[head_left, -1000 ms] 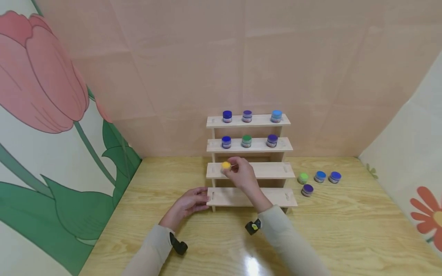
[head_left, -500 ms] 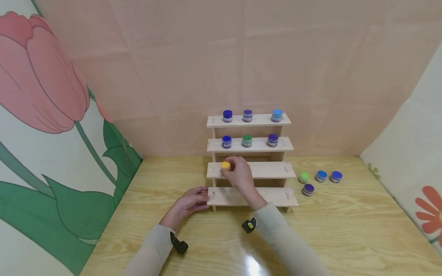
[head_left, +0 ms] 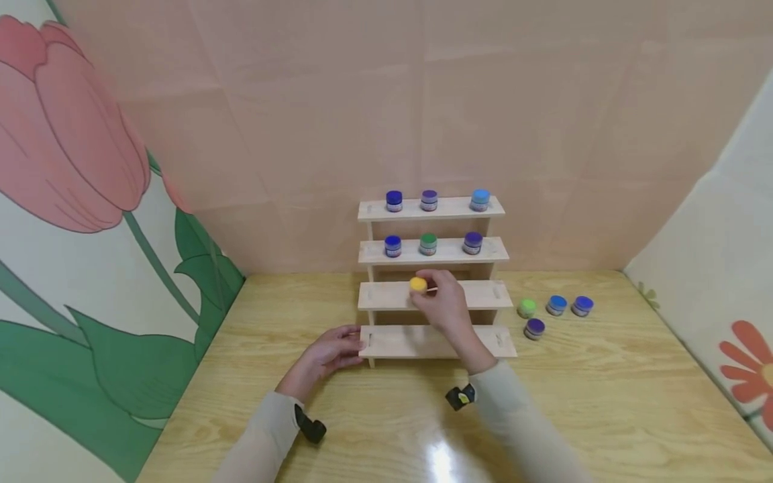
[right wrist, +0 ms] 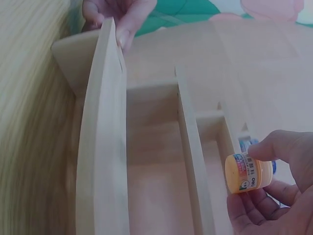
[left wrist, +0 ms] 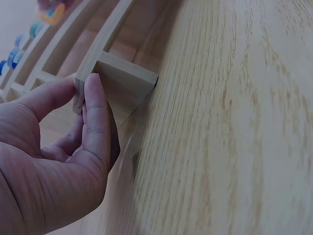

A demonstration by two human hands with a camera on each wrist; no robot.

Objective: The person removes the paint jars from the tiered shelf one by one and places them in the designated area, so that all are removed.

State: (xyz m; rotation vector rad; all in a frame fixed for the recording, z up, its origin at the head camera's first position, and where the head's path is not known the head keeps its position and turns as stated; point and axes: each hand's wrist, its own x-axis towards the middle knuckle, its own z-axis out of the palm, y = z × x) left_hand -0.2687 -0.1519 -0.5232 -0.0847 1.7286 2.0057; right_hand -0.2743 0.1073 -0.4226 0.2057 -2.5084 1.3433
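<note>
My right hand [head_left: 443,302] pinches a small yellow paint jar [head_left: 418,285] between thumb and fingers. In the head view the jar appears in front of the second-lowest board of a stepped wooden rack [head_left: 386,342]; whether it touches the board cannot be told. The right wrist view shows the yellow jar [right wrist: 249,172] tipped on its side relative to that camera, its printed label visible. My left hand [head_left: 332,350] grips the left end of the rack's lowest board. In the left wrist view, the left hand's thumb and fingers [left wrist: 96,117] press that board end from both sides.
Blue, purple and light-blue jars stand on the top board [head_left: 453,209]; blue, green [head_left: 428,244] and purple ones are on the board below. Right of the rack, several jars, including a light green one [head_left: 527,308], stand on the wooden table [head_left: 604,396]. A cloth backdrop hangs behind.
My right hand, with the yellow jar, shifts slightly left at first, then moves right along the second-lowest board toward its middle. The left hand keeps its grip on the rack.
</note>
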